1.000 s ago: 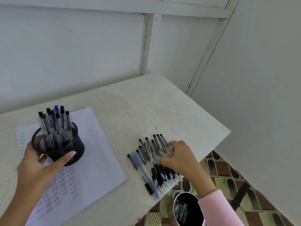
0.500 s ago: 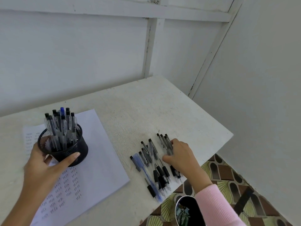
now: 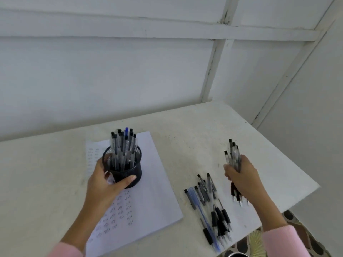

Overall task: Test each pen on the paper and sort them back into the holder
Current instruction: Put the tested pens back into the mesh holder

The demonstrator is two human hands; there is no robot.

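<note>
Pen bundle [image 3: 233, 154]: light, stiff, smooth barrels, probably slip-prone bunched; right hand [image 3: 241, 178] grips it mid-barrel. Left hand [image 3: 104, 184] curls round mesh pen holder [image 3: 130, 170] standing on paper [image 3: 156, 186]

Black wire-mesh holder [image 3: 128, 173]. The pens in the holder [image 3: 120, 149] I read as clear barrels with black caps, plus one blue cap [image 3: 127, 130]. White paper [image 3: 156, 182], with rows of dark scribbles. Loose pens [image 3: 220, 217]: black grips; one blue pen [image 3: 195, 198]. Off-white speckled table [image 3: 185, 127]. Pink right sleeve [image 3: 284, 242]. Floor tiles [image 3: 306, 236]: brown and yellow fans.
</note>
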